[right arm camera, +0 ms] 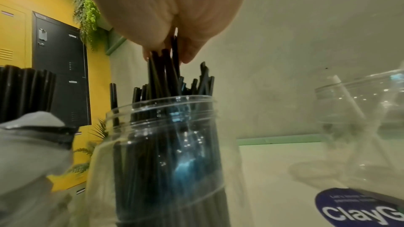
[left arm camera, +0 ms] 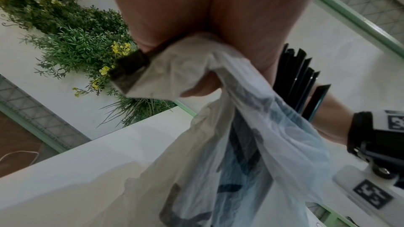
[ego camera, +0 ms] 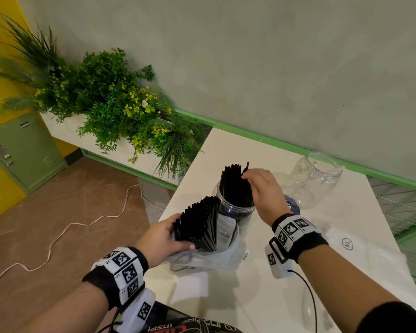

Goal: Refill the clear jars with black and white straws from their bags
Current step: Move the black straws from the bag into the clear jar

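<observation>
Straws (ego camera: 237, 186), black, stand upright in a clear jar (ego camera: 235, 212) near the bench's left edge, tops well above the rim. Right hand (ego camera: 262, 188) reaches over the jar; its fingers (right arm camera: 192, 53) pinch a few straw tops from above. Left hand (ego camera: 159, 239) sits at the left edge, fingers curled round the neck of a thin plastic bag (ego camera: 202, 258) and the bundle of black straws (ego camera: 199, 224) fanning out of it. Bag touches the jar's near side. Second jar (ego camera: 315, 179) stands toward the far right of the bench (ego camera: 334, 272), apart from the first; one white straw (right arm camera: 347, 97) leans inside. A round blue sticker (right arm camera: 358, 208) lies between the jars.
</observation>
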The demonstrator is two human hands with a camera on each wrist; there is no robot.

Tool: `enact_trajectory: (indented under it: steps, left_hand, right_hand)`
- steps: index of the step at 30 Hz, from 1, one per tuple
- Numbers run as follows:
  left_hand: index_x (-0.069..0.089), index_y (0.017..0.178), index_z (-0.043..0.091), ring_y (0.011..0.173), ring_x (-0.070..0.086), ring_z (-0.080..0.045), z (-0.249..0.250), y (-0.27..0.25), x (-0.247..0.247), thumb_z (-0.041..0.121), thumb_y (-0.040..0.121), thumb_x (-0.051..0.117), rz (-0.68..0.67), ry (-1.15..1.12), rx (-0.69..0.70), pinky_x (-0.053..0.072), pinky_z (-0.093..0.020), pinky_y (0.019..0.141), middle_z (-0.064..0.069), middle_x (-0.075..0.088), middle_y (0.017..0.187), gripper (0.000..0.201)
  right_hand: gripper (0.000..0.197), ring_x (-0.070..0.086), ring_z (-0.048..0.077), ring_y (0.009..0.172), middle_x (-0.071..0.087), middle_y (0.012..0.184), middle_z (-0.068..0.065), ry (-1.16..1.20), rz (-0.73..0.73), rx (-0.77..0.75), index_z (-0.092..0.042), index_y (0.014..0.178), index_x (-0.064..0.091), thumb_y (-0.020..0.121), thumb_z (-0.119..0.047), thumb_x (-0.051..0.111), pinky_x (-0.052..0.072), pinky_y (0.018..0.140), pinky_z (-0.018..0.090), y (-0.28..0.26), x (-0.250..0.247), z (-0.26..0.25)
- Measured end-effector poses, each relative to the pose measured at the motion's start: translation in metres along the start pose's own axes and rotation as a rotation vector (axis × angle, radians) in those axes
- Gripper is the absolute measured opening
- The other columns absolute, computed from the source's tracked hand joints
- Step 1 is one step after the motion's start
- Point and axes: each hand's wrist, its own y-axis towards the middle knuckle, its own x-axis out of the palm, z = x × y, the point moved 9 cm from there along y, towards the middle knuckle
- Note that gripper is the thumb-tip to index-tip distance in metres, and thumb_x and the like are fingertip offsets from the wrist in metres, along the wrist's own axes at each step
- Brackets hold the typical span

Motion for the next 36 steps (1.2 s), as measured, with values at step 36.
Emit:
enact_trajectory:
  steps: [36]
  left_hand:
    - [0.057, 0.116, 0.028, 0.097, 0.062, -0.001, 0.006, 0.002, -0.007, 0.025, 0.07, 0.083, 0.031, 0.02, -0.051, 0.041, -0.003, 0.072, 0.011, 0.069, 0.104, 0.053]
  right_hand:
    - [0.035, 0.051, 0.023, 0.105, 0.055, 0.108, 0.005, 0.092, -0.032, 0.316, -0.011, 0.114, 0.062, 0.085, -0.027, 0.072, 0.042, 0.096, 0.035, 0.013, 0.028, 0.05]
